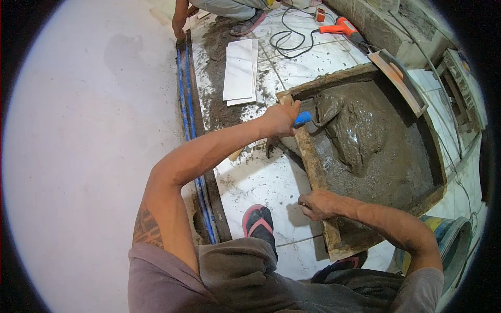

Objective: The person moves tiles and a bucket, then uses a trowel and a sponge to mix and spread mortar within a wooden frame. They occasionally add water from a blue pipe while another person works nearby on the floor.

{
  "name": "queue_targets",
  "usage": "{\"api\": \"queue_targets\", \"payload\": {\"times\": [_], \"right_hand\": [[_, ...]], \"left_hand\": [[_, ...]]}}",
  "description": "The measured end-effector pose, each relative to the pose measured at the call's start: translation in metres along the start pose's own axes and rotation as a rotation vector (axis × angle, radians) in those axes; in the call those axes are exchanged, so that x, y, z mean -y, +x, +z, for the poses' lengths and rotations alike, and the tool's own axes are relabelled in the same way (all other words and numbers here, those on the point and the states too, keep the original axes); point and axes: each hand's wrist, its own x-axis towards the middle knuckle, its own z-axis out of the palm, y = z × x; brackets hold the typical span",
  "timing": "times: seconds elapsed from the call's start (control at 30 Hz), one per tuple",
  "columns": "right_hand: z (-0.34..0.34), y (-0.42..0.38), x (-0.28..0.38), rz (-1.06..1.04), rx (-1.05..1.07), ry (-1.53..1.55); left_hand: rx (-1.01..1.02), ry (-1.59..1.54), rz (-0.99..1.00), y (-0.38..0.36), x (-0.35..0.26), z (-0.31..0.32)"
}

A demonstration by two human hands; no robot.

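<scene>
My left hand [282, 119] is closed round the blue handle [302, 119] of a trowel, at the upper left corner of a shallow wooden box [313, 161]. The trowel's blade is partly hidden in wet grey mortar [360, 125] heaped in the box. Below it, my right hand [317, 204] is at the box's near left rim with its fingers curled; what they hold, if anything, is too hidden to tell. An orange-handled float [399, 81] leans on the box's far right corner.
Two white tiles [240, 73] lie stacked beyond my left hand. Blue pipes [190, 115] run along a floor channel at left. Another person's hand [179, 31] is at its far end. An orange power tool [339, 27] with a black cord lies at the back; a bucket [454, 240] stands at right.
</scene>
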Motion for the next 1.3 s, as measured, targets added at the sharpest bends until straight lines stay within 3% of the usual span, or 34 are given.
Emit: {"api": "queue_targets", "payload": {"times": [0.1,0.2,0.3,0.4,0.5,0.7,0.8,1.3], "right_hand": [[0.001,0.000,-0.001,-0.019,-0.008,-0.006],[0.001,0.000,-0.003,-0.004,0.019,-0.004],[0.000,0.000,-0.002,0.005,0.028,-0.021],[0.001,0.000,-0.002,0.022,0.039,-0.028],[-0.001,0.000,0.000,0.017,0.043,-0.015],[-0.002,-0.001,0.002,0.014,0.027,-0.051],[-0.003,-0.001,0.003,-0.002,0.012,-0.011],[-0.003,-0.001,0.001,0.022,0.054,-0.025]], "left_hand": [[-0.032,0.041,0.024,0.000,-0.005,-0.001],[-0.195,0.123,0.114,-0.003,-0.012,-0.001],[-0.327,0.083,0.296,-0.005,-0.028,-0.007],[-0.322,0.044,0.455,-0.006,-0.055,-0.008],[-0.182,-0.109,0.538,-0.014,-0.074,0.007],[0.369,0.077,0.633,-0.023,-0.088,0.030],[0.437,0.084,0.705,-0.026,-0.089,0.037],[0.468,0.050,0.670,-0.019,-0.089,0.043]]}}
